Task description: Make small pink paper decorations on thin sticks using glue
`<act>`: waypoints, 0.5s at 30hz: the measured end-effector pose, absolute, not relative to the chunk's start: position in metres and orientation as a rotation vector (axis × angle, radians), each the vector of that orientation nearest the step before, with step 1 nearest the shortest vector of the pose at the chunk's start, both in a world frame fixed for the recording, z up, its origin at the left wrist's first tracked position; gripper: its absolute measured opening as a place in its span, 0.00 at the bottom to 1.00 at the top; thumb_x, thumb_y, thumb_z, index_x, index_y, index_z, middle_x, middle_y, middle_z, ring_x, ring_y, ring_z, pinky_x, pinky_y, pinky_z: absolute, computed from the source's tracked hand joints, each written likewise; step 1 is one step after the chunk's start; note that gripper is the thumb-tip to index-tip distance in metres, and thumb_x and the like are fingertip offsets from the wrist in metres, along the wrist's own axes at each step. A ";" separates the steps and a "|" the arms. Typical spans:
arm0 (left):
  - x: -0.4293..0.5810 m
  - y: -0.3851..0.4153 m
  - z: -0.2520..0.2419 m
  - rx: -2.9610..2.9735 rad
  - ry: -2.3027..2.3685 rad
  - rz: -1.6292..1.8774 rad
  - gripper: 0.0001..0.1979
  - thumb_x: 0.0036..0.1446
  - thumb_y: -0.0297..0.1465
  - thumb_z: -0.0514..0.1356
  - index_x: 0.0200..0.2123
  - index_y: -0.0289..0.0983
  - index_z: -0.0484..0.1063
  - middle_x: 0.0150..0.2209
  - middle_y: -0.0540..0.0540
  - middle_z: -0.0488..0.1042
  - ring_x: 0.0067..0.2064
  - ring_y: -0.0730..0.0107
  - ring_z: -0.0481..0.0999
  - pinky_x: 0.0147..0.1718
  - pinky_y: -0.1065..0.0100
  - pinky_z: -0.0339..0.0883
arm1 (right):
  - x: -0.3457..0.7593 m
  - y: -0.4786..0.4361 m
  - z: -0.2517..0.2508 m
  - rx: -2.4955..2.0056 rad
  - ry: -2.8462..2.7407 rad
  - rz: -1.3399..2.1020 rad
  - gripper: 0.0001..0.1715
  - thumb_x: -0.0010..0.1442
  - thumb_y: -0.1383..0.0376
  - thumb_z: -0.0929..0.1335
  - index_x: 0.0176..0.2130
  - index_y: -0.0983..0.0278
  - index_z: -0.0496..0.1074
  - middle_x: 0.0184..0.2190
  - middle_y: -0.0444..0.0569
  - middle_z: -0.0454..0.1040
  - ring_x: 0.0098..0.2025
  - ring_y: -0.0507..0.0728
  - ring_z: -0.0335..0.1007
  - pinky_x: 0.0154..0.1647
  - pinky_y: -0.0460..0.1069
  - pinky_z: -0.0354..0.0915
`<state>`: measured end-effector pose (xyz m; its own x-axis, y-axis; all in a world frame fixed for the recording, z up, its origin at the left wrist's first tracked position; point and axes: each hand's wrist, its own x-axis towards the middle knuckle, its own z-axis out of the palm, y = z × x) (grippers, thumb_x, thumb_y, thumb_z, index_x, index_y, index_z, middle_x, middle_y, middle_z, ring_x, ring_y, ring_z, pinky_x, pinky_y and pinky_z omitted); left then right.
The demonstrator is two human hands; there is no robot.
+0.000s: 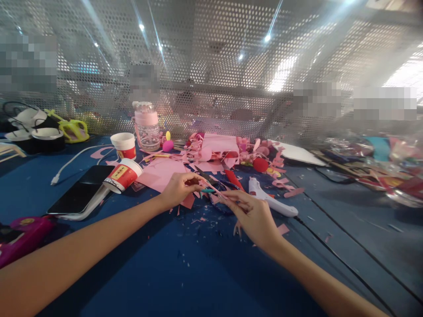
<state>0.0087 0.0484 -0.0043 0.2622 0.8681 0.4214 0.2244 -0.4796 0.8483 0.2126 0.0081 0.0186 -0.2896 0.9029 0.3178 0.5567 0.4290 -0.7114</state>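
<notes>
My left hand (178,190) is closed in a pinch on one end of a thin pink paper strip (214,190) that carries a small teal bit. My right hand (253,216) is closed on the strip's other end, fingers curled, just above the blue table (198,273). The strip stretches between the two hands. Under and behind them lie pink paper sheets (163,172) and a dark pair of scissors (205,176). A white glue gun (271,200) lies right of my right hand.
A tipped paper cup (122,176) and an upright one (124,145) stand at the left beside a black phone (82,191) and white cable. A pink bottle (146,125) and heaps of pink scraps (228,154) sit behind. A perforated metal screen backs the table.
</notes>
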 end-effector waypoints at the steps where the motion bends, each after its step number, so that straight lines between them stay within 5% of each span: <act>1: 0.009 0.049 -0.004 1.867 0.989 1.232 0.12 0.48 0.35 0.61 0.33 0.32 0.74 0.28 0.45 0.76 0.29 0.69 0.74 0.31 0.69 0.69 | 0.213 0.008 0.019 -1.234 -1.974 0.632 0.16 0.57 0.59 0.62 0.38 0.65 0.74 0.23 0.45 0.75 0.13 0.46 0.55 0.14 0.43 0.57; 15: 0.009 0.048 -0.004 1.886 1.041 1.224 0.12 0.48 0.35 0.61 0.33 0.32 0.73 0.27 0.46 0.76 0.29 0.70 0.74 0.30 0.71 0.68 | 0.212 0.007 0.018 -1.235 -1.922 0.674 0.15 0.57 0.60 0.63 0.38 0.64 0.73 0.25 0.46 0.76 0.11 0.46 0.57 0.12 0.43 0.57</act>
